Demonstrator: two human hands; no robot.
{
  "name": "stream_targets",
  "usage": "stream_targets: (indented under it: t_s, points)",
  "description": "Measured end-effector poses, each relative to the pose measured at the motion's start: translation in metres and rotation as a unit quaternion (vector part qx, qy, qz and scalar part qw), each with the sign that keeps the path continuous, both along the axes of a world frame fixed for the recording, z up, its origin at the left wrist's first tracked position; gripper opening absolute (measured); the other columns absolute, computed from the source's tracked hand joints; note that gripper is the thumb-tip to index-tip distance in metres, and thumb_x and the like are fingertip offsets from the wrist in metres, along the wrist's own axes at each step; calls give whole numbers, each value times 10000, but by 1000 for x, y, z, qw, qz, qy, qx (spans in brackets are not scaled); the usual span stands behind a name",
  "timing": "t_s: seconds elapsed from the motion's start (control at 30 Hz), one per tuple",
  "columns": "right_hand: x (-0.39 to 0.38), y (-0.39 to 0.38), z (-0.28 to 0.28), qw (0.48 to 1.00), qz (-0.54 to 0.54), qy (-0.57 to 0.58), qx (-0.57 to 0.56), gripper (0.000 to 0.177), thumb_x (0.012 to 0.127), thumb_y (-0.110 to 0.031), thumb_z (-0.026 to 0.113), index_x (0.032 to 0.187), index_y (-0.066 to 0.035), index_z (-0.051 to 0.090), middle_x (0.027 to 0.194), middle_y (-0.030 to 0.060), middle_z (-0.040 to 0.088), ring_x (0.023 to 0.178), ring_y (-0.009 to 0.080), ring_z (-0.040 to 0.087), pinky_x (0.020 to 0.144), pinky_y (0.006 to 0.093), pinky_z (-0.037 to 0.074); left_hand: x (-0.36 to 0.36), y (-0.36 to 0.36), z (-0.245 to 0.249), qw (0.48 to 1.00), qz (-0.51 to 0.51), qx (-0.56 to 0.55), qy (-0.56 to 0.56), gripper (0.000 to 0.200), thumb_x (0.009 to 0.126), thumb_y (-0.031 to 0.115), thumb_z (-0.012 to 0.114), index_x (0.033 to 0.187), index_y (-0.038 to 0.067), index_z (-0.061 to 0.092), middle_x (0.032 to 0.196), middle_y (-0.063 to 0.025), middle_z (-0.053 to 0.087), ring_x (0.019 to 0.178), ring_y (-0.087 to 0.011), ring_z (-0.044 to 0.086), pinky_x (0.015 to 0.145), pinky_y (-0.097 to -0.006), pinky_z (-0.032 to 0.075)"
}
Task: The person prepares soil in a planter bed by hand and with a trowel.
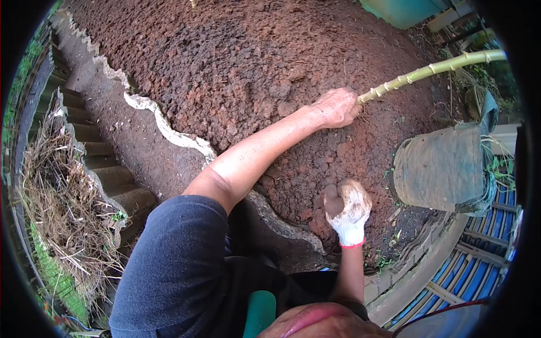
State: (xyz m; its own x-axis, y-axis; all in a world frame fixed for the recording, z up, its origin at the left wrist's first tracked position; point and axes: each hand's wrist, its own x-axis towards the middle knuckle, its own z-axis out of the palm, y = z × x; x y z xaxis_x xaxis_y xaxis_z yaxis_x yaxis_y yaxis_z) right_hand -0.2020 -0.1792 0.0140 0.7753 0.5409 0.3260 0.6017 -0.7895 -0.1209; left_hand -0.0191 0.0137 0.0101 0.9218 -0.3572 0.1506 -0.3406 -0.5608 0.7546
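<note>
My left hand (339, 108) is bare and wrapped round the lower end of a long green plant stem (428, 71) with pale, knobbly rings. The stem slants up to the right, and its held end is close over the reddish-brown soil (236, 73). Nearer my body, my right hand (350, 207) wears a soiled white knitted glove with a red cuff edge. Its fingers are curled low over the loose soil. A smooth brown patch shows at the glove's left side; I cannot tell whether it is a clod or a muddy finger.
A grey-green grow bag (442, 169) stands to the right, near blue slatted panels (484, 242). A wavy pale edging (163, 125) borders the bed on the left. Beyond it, corrugated sheets (104, 169) hold back dry straw (62, 191). A greenish container (403, 12) sits at top right.
</note>
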Motion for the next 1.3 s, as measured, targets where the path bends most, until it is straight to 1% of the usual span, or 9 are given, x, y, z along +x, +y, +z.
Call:
stream_targets:
  t_s: [0.13,0.2,0.4,0.53,0.67,0.73,0.8,0.97,1.3]
  points:
    - [2,-7,-17,994,8,-74,85,478,610,-303,818,1007,-88,660,1016,148,665,910,354,656,775,476,536,1,-1,-2,999,0,40,-27,315,966,271,538,962,-28,635,854,-252,666,869,-425,661,767,-529,517]
    - [-3,-7,-14,994,-9,-110,23,519,575,-321,802,1022,-102,659,1054,151,663,921,345,658,765,466,541,-2,-2,1,999,29,21,-12,320,969,270,538,928,-26,651,818,-250,664,825,-420,664,732,-525,517]
    - [3,0,10,996,-47,75,29,461,574,-342,789,923,-90,623,891,119,623,849,308,659,736,440,545,-1,-2,-4,997,44,22,-52,360,982,278,518,983,-58,646,874,-295,661,835,-448,652,710,-517,494]
    - [1,0,15,991,-42,106,72,421,629,-317,787,935,-77,629,917,142,634,858,340,663,748,465,543,3,-2,-6,998,3,11,-68,381,996,278,524,995,-88,631,816,-284,638,749,-421,618,694,-503,464]
    - [2,5,14,981,-80,148,95,419,567,-316,821,864,-96,623,866,124,622,822,334,661,700,466,524,18,4,-31,993,-3,30,-117,427,1020,307,504,1071,-99,629,843,-272,639,762,-387,595,707,-480,454]
    - [4,5,11,982,-78,138,105,377,578,-263,823,863,-82,656,837,145,671,810,355,686,706,465,549,14,1,-29,991,-7,-3,-130,473,1033,342,487,1108,-103,631,838,-255,646,751,-359,592,698,-482,450]
    - [2,4,11,984,-78,125,101,374,577,-271,821,853,-81,655,810,149,669,782,360,685,693,473,548,14,3,-17,997,-5,65,-28,499,1043,362,476,1146,-101,631,872,-237,653,794,-320,602,713,-470,455]
    - [2,4,9,984,-74,122,106,356,567,-263,806,833,-92,642,814,132,650,777,350,674,683,473,539,21,8,-35,995,-11,17,-93,477,1040,370,490,1154,-69,639,877,-209,645,781,-289,567,704,-437,451]
    - [2,4,1,989,-58,63,122,369,577,-306,787,838,-107,618,809,124,614,752,332,655,649,473,526,33,14,-31,995,-19,89,-45,508,1038,365,478,1228,-87,611,872,-235,653,739,-323,575,699,-446,459]
